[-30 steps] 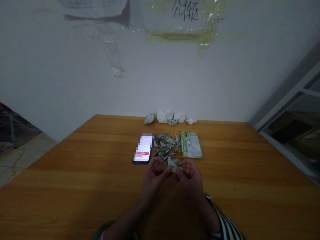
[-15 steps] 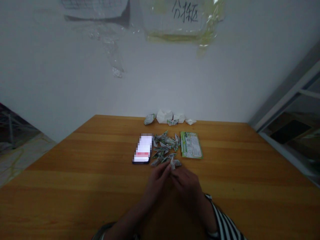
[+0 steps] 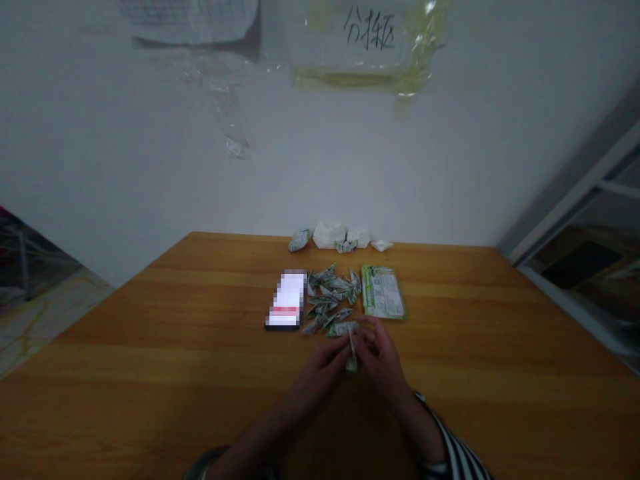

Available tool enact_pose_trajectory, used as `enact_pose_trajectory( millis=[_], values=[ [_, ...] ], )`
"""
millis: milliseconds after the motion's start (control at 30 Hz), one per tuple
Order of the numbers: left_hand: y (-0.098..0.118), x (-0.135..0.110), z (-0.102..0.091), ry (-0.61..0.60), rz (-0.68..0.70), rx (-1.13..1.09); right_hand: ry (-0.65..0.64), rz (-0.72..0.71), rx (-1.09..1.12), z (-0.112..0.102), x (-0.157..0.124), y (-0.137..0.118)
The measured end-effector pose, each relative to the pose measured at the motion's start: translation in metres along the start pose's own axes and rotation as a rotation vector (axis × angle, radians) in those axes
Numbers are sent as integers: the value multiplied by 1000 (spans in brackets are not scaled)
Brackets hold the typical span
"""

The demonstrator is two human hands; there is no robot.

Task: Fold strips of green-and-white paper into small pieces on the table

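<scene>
Near the middle of the table, my left hand (image 3: 320, 370) and my right hand (image 3: 383, 357) meet around a small folded piece of printed paper (image 3: 351, 360). Both hands pinch it between thumbs and fingers, and its narrow lower end points down towards me. Just beyond my fingertips is another folded paper strip (image 3: 343, 329); whether it joins the held one I cannot tell. Past it lies a pile of folded printed paper pieces (image 3: 334, 288), green and white. My fingers partly cover the held piece.
A phone (image 3: 287, 300) with a lit, blurred screen lies left of the pile. To its right is a green-and-white printed packet or leaflet (image 3: 384, 292). Crumpled white tissues (image 3: 330, 235) and crumpled paper (image 3: 299, 240) sit along the wooden table's (image 3: 175, 347) back edge by the wall.
The paper in my hands has turned, and its narrow end now hangs down between them. My right hand has shifted slightly up, with its fingers more spread.
</scene>
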State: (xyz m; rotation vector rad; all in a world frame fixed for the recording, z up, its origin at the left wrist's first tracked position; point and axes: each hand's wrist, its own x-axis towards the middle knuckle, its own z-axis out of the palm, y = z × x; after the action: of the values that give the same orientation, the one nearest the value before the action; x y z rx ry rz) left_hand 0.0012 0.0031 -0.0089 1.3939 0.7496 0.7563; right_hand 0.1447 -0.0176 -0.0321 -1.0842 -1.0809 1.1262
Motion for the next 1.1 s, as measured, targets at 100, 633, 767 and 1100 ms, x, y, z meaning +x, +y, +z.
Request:
enact_pose_trajectory(
  millis=[100,633,767,1100],
  values=[
    [6,-2,2,-19,-15,-2,-32,44,65,-3,3,0],
    [5,-3,1,37,128,401,-97,23,41,-6,4,0],
    [0,-2,-1,31,183,498,-143,65,63,-6,4,-4],
    [6,-6,2,35,174,503,-186,-2,-53,-10,5,-3]
  ],
)
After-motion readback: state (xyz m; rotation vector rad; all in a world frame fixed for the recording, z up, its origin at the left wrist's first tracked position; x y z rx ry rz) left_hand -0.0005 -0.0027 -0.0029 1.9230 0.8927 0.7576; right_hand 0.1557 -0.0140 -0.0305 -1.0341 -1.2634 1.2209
